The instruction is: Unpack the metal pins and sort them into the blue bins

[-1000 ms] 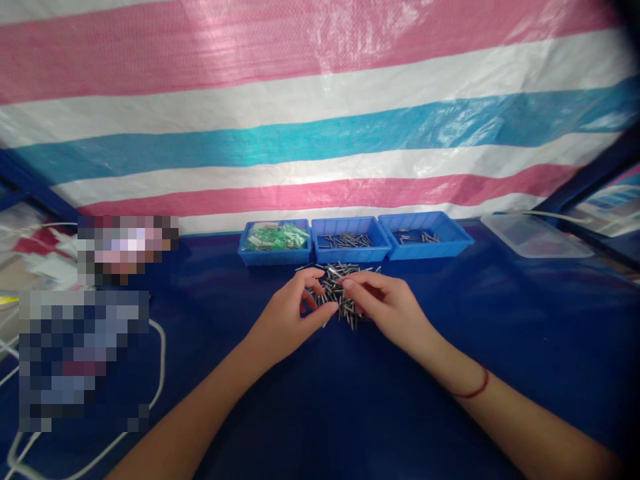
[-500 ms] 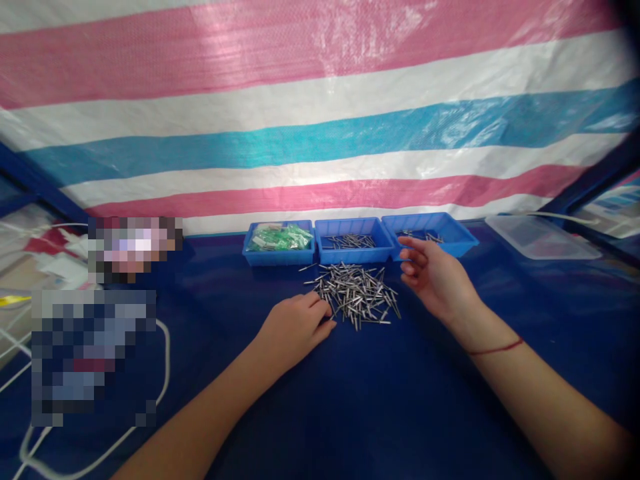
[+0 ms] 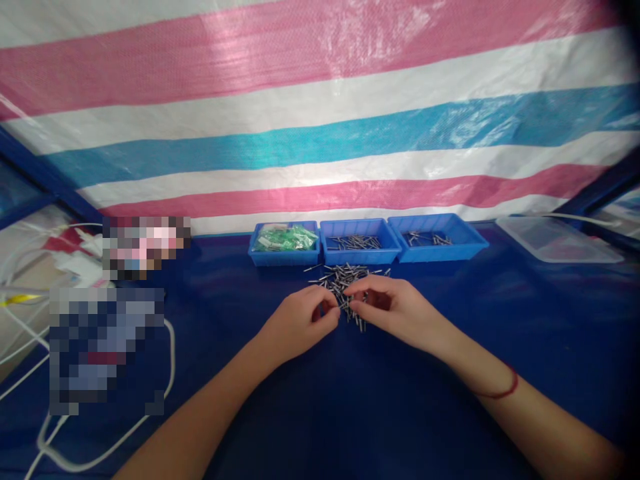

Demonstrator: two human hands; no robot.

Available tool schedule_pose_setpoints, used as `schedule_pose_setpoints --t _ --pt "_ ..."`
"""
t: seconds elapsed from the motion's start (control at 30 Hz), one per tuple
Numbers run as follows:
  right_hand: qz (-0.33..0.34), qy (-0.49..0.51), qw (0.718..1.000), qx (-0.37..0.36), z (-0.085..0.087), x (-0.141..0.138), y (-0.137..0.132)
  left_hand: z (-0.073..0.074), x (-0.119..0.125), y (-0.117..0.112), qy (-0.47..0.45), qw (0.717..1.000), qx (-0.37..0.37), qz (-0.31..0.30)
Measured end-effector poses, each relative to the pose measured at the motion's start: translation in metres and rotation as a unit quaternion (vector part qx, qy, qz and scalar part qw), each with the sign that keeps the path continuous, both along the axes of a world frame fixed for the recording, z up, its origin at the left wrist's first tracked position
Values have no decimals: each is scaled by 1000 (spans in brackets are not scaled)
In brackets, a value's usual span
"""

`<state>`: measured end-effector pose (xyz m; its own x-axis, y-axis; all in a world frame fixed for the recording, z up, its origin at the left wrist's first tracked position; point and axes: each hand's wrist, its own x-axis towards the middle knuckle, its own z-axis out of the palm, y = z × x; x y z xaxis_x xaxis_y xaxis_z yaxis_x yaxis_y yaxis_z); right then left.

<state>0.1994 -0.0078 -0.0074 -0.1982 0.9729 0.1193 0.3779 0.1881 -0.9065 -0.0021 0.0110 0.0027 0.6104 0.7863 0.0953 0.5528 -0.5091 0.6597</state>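
Note:
A loose pile of thin silver metal pins that look like blind rivets point(image 3: 345, 275) lies on the blue table, partly hidden by both hands. At the pile's left front edge, my left hand point(image 3: 307, 320) is pinched, thumb against curled forefinger; anything between the tips is too small to make out. My right hand point(image 3: 405, 310) reaches over the pile's right side, thumb and forefinger apart, tips close to the left fingertips. Behind the pile stand a middle blue bin point(image 3: 363, 256) and a right blue bin point(image 3: 445, 253), both holding similar pins.
A left blue bin point(image 3: 285, 259) holds green-and-clear plastic packets. At the far right lies a translucent plastic lid or tray point(image 3: 555, 240). White cables point(image 3: 173, 353) loop beside blurred items on the left. A striped plastic sheet point(image 3: 320, 153) hangs behind the bins.
My right hand has come from in front of the right bin down and left to the pile, beside my left hand. My left hand stays at the pile's edge, its fingers more tightly pinched.

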Motion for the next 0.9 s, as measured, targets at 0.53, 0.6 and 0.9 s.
schedule_pose_setpoints --t 0.53,0.6,0.9 --pt "-2 164 984 -63 1 -12 -7 -1 5 -3 -112 989 -98 6" --pt "-3 171 983 -62 2 -12 -7 -1 5 -4 -108 989 -99 4" --pt "8 167 985 -42 -3 -12 -6 2 5 -3 -75 994 -84 -14"
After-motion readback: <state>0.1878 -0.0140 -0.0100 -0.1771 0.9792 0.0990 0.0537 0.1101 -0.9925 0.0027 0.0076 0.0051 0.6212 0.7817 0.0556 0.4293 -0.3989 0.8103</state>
